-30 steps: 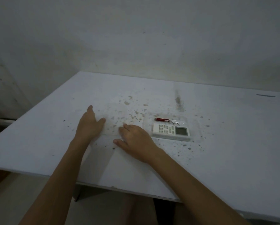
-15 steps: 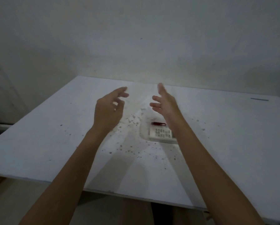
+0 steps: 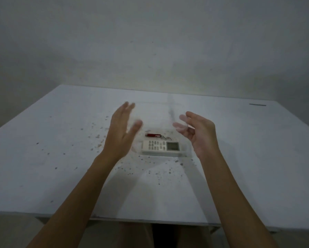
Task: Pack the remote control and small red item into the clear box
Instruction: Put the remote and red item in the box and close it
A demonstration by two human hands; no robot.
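1. Two bare forearms reach over a white, speckled table [image 3: 51, 158] set against a plain grey wall [image 3: 150, 42]; the light is dim.
2. The left hand [image 3: 120, 129] is raised above the tabletop, fingers straight and spread, palm turned inward, gripping nothing; its fingertips are blurred.
3. The right hand [image 3: 200, 133] is raised on the other side, fingers loosely curled and apart, also holding nothing; its fingertips are blurred too.
4. Between the hands, on the table, lies the white remote control [image 3: 161, 146], flat, buttons up, its small screen toward the right hand.
5. The small red item [image 3: 152, 135], a slim cylinder with a metal ring at one end, lies just beyond the remote, parallel to it.
6. The clear box [image 3: 185, 154] shows only as faint edges around both objects; whether they sit fully inside it, or whether a lid is on, cannot be told.
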